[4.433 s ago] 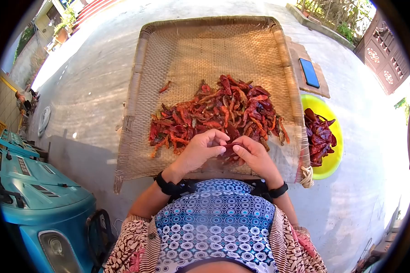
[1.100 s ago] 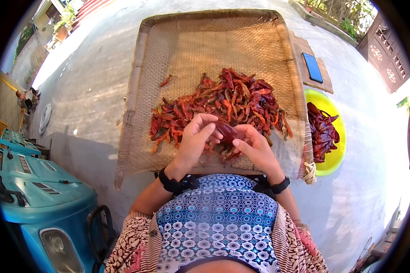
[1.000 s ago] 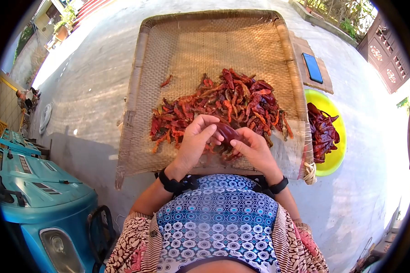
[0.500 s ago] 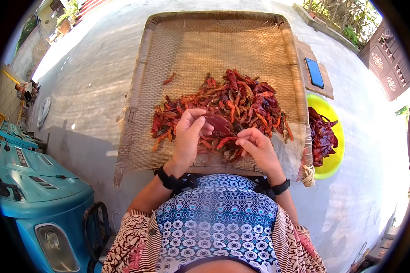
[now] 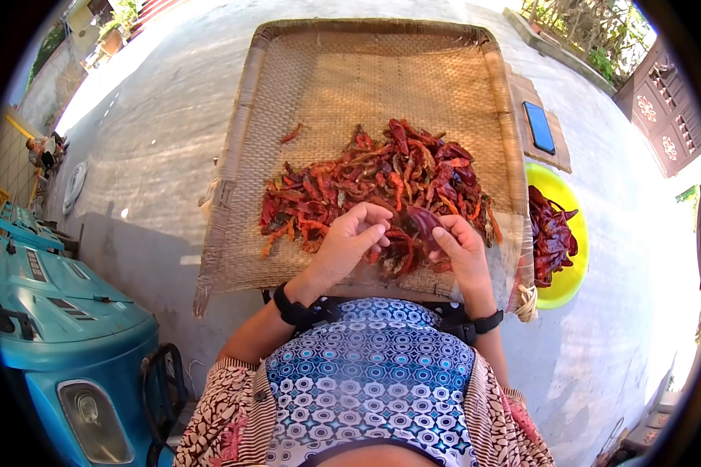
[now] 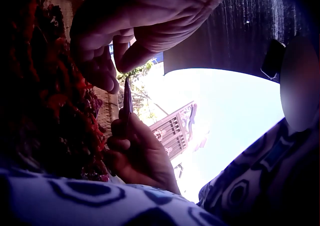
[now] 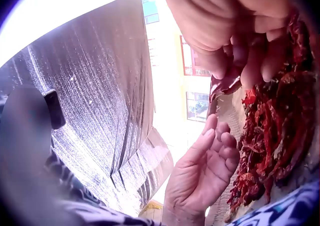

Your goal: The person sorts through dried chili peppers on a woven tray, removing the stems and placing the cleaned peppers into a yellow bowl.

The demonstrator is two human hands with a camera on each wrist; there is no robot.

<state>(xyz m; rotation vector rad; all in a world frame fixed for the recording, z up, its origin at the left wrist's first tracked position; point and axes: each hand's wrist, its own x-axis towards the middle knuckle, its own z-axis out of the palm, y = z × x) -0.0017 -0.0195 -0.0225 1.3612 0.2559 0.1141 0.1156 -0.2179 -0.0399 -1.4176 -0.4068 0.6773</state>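
Observation:
A dark red, flattened dried chili pepper (image 5: 423,223) is pinched between the thumb and fingers of my right hand (image 5: 465,253). Its narrow end points toward my left hand (image 5: 350,243) in both wrist views. Loosely curled, the left hand stands just beside the pepper, thumb near the fingertips, and nothing shows between them. Both hands are over the near part of a heap of dried red chilies (image 5: 374,175). The right wrist view shows the left hand (image 7: 202,168) palm up below the pepper (image 7: 227,83).
The heap lies on a large woven tray (image 5: 366,78) with a raised rim. Right of it stands a yellow-green basin (image 5: 562,289) with glossy dark red chilies (image 5: 551,237). A phone (image 5: 539,128) rests on cardboard (image 5: 561,148). A teal vehicle (image 5: 70,311) stands at the left.
Half a second ago the left hand held the dark pepper; now the right hand has it, slightly farther right. The left hand has let go and moved a little nearer the body.

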